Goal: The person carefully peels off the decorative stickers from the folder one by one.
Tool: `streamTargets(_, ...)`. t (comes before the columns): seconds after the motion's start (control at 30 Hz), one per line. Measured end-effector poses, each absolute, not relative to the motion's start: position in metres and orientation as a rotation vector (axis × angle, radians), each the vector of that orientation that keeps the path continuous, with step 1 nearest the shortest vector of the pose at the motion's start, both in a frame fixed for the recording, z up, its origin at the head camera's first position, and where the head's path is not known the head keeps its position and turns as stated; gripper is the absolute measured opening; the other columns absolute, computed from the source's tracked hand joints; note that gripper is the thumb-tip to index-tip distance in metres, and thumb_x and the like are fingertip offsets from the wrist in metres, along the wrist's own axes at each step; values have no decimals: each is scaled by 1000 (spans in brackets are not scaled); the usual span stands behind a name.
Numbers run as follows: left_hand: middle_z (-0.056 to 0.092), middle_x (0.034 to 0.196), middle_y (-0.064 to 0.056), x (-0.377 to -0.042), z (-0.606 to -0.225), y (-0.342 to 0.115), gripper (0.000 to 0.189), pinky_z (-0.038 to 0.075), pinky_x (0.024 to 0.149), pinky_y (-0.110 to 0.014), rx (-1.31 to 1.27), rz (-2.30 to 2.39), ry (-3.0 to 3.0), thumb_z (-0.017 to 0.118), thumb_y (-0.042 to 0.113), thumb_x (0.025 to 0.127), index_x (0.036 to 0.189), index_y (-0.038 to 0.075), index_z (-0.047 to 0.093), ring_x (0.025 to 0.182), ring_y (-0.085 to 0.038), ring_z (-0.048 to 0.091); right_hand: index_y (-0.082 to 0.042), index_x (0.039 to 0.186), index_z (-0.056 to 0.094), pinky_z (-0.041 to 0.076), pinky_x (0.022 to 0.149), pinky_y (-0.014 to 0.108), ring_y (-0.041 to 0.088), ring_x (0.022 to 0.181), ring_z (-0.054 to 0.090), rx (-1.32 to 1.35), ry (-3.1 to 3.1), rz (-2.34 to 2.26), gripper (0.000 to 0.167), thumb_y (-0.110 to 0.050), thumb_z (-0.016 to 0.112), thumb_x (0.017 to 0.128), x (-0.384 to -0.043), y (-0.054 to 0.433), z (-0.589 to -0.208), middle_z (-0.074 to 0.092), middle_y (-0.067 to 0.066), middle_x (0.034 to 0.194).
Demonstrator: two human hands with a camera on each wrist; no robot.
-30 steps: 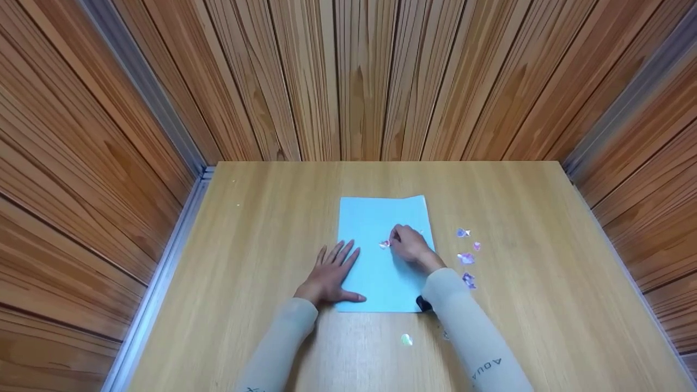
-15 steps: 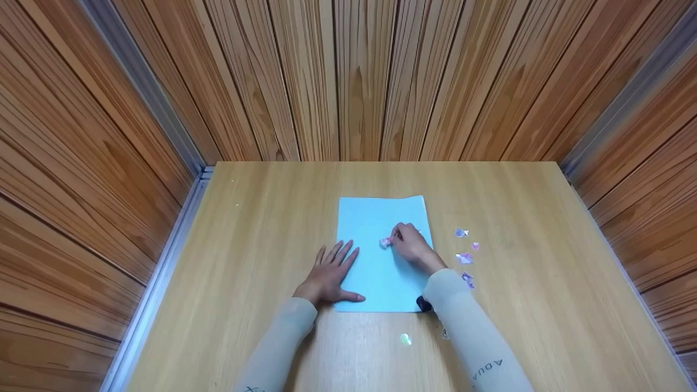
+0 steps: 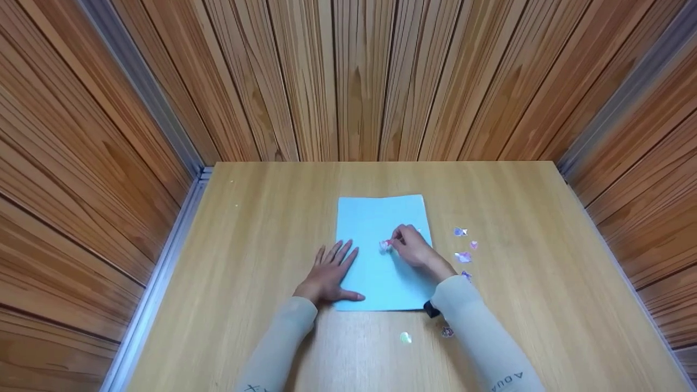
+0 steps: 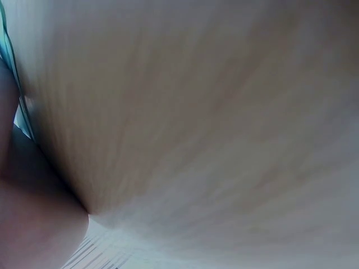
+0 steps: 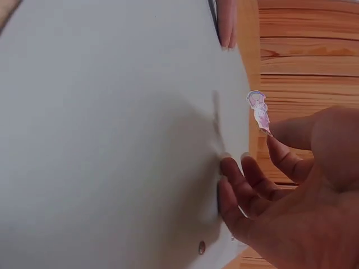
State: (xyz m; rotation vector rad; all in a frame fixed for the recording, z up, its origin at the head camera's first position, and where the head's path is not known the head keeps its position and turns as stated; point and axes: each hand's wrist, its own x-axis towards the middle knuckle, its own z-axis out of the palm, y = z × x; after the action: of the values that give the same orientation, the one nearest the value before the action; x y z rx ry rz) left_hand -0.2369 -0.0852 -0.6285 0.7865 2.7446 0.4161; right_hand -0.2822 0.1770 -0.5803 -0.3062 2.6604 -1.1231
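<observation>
A light blue paper sheet or booklet (image 3: 375, 218) lies on the wooden table. My left hand (image 3: 326, 277) rests flat with spread fingers across its left edge; in the left wrist view only a blurred part of that hand (image 4: 39, 230) shows. Over the paper's middle, my right hand (image 3: 415, 247) pinches a small pink-and-white sticker (image 3: 385, 246) between thumb and index finger. The right wrist view shows this sticker (image 5: 259, 111) sticking out from the fingertips, apart from the paper, with the other fingers curled near the surface.
Right of the paper lie several small purple and pink stickers, among them a purple one (image 3: 463, 257). A pale green round piece (image 3: 405, 337) and a dark-outlined sticker (image 3: 447, 331) lie nearer the front. Wooden panel walls (image 3: 365, 81) surround the table (image 3: 261, 218).
My right forearm has shifted slightly right, uncovering more of the dark-outlined sticker near the front. The pinched sticker has turned a little and stays over the same area. My left hand stays put.
</observation>
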Motion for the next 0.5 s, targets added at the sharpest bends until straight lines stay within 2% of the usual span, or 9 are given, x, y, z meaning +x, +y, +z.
streamTargets(0.23, 3, 174, -4, -239, -629, -83, 116, 2, 124, -63, 779, 404, 2739, 65, 78, 80, 166, 20, 14, 159, -31, 1, -6, 109, 57, 49, 93, 46, 29, 104, 57, -339, 2595, -1143, 9, -14, 57, 105, -261, 178, -570, 55, 13, 116)
streamTargets(0.5, 1, 174, -3, -238, -627, -83, 115, 0, 124, -62, 781, 417, 2736, 64, 78, 81, 166, 23, 12, 159, -31, -1, -8, 110, 58, 51, 86, 42, 24, 99, 58, -437, 2566, -1155, 9, -14, 59, 104, -239, 175, -567, 57, 14, 114)
